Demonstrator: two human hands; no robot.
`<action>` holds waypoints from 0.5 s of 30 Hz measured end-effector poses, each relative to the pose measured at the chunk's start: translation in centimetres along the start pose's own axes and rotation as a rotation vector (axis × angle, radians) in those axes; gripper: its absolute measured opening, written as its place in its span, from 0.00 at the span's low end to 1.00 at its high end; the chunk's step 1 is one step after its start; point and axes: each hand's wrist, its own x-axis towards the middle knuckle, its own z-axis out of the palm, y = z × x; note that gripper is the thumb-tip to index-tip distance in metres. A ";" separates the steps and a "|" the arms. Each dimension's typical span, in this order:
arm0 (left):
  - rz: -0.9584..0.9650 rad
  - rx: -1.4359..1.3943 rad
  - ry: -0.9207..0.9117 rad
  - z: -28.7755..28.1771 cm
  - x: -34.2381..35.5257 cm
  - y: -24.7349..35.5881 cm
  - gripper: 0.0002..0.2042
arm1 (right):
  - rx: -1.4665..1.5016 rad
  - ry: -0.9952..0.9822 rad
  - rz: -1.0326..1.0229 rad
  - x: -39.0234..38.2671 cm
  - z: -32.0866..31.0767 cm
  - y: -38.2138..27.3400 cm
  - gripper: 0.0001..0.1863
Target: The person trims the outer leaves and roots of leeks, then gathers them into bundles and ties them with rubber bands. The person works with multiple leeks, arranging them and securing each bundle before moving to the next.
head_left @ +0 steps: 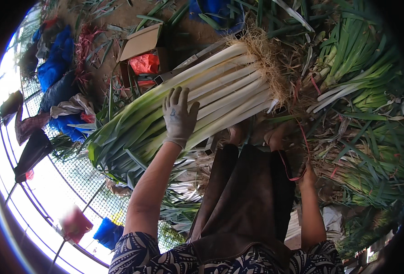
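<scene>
A row of long leeks (pixel 229 84) lies slantwise in front of me, green leaves to the left and white stalks to the right. Their bushy roots (pixel 261 59) are bunched at the right end. On the stalks rests my left hand (pixel 180 116) in a pale glove, palm down, fingers stretched out. My right hand (pixel 307 176) is low beside my right leg, closed on a red string (pixel 304 134). From there the string loops out and runs up toward the root end. How the fingers grip it is partly hidden.
Metal bars (pixel 197 58) show beneath the leeks. Behind them stands an open cardboard box (pixel 140 43) with red packaging. More leek bundles (pixel 348 59) are heaped on the right. A mesh fence (pixel 81 182) hung with bags and cloths curves along the left.
</scene>
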 end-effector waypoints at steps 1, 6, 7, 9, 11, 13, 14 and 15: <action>-0.040 0.067 -0.049 0.5 -0.2 -1.0 0.24 | -0.075 0.071 -0.016 0.3 -0.6 0.3 0.15; 0.025 0.184 0.007 1.7 -2.1 -0.1 0.25 | -0.356 0.206 0.044 5.4 -8.0 4.6 0.19; 0.001 0.179 -0.006 1.6 -1.5 -0.3 0.25 | -0.414 0.190 0.060 6.0 -8.8 5.0 0.21; -0.038 0.156 -0.034 1.5 -0.5 -0.6 0.24 | -0.457 0.246 0.067 6.0 -8.3 5.3 0.21; -0.062 0.195 -0.007 1.4 -0.7 -1.9 0.18 | -0.546 0.387 -0.075 9.8 -13.1 8.0 0.24; -0.027 0.184 0.033 1.9 -1.3 -1.4 0.17 | -1.027 0.486 -0.024 11.0 -14.1 8.3 0.23; -0.024 0.175 0.035 2.2 -1.3 -1.7 0.15 | -1.305 0.470 0.025 10.8 -13.4 7.6 0.23; -0.038 0.112 0.041 2.4 -1.2 -2.1 0.13 | -1.437 0.431 0.038 10.6 -12.5 6.4 0.23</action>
